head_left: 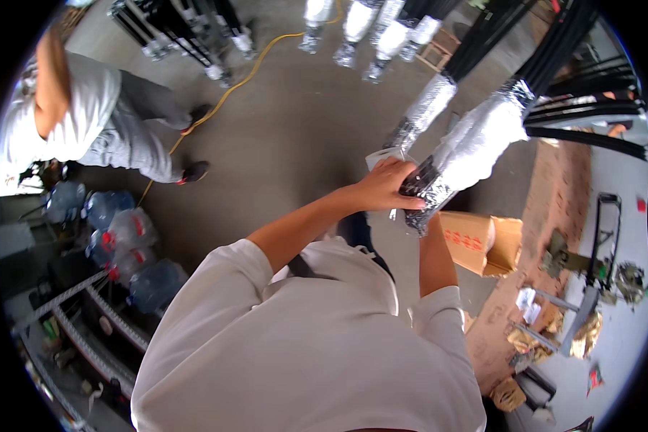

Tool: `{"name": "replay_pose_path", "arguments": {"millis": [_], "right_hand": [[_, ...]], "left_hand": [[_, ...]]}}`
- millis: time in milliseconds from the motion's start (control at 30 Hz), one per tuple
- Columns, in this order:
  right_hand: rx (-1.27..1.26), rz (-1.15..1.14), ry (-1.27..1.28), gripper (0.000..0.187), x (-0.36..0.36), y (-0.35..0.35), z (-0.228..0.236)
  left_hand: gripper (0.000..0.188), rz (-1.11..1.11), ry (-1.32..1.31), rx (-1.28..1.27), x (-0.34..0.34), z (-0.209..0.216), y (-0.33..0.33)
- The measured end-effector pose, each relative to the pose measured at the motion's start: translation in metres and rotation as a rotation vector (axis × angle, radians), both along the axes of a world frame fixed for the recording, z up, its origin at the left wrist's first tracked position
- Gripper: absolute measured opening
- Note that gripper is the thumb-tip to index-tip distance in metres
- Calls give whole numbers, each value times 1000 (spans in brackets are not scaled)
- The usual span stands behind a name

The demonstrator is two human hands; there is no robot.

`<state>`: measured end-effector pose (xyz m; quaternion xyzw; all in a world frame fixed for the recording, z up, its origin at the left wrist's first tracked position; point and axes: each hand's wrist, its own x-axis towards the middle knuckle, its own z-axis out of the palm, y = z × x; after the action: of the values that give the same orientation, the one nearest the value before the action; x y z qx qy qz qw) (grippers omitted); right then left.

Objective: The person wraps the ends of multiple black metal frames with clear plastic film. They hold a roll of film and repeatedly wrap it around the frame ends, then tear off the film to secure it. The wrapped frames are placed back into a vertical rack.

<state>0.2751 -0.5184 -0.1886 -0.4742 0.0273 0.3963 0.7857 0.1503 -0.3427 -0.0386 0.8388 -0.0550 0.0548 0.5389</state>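
The left hand [392, 181], just off the view's centre toward two o'clock, clasps the near end of a bundle of long black bars [475, 147] wrapped in shiny clear-white plastic film, which slants away toward one o'clock. The right hand is hidden behind that end; its grip cannot be told. An open brown cardboard carton [475, 243] sits near, at three o'clock. Farther off, clear bluish plastic jugs [110, 210] cluster at nine o'clock, and a co-worker in a white top [86, 108] stands at ten.
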Motion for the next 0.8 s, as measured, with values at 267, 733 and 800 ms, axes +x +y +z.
{"name": "replay_pose_path", "arguments": {"millis": [267,733,800], "right_hand": [[71,-41,152,66,-15,11,7],[119,62,139,79,-123,-38,78],[86,-45,65,79,-132,-42,89]], "left_hand": [[63,-207,115,127,13,8,18],[58,-291,336,-838,23,-9,-17],[53,-267,357,-818,27,-4,-24]]}}
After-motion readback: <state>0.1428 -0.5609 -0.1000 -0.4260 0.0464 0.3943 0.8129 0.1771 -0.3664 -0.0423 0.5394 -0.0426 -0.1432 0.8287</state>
